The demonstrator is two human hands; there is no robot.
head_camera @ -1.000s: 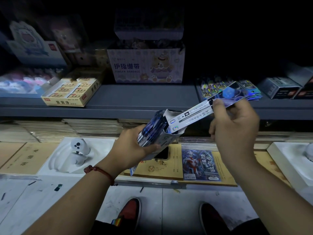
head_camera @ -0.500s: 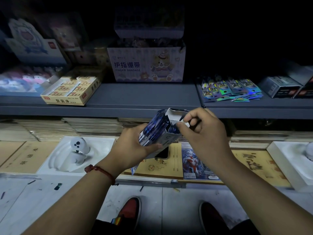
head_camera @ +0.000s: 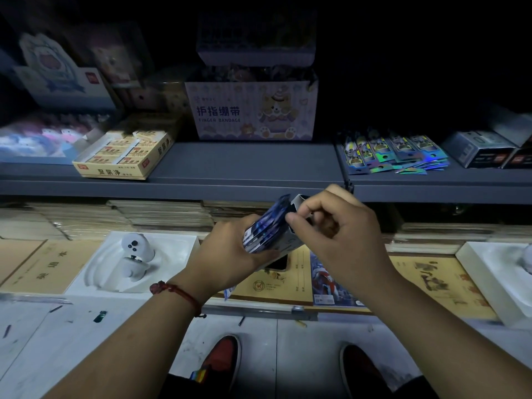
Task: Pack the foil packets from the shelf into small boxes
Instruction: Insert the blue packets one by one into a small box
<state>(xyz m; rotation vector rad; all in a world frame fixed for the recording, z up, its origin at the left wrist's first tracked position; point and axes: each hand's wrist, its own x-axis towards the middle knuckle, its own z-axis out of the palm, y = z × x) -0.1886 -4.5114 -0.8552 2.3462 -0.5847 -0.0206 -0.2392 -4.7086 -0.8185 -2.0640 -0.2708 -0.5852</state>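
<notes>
Both hands meet below the shelf [head_camera: 247, 171] edge — left hand [head_camera: 230, 251] clamped around the small box [head_camera: 283, 240], right hand [head_camera: 336, 234] pinching foil packets [head_camera: 266, 226] at its mouth — bare shelf surface behind.

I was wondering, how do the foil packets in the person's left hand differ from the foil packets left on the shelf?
The held packets are bunched upright in the left hand, against a small box; the shelf packets lie flat, fanned out on the grey shelf. The held ones are pinched at the top by the right hand; the shelf ones are untouched. Both are long, blue and shiny.
</notes>
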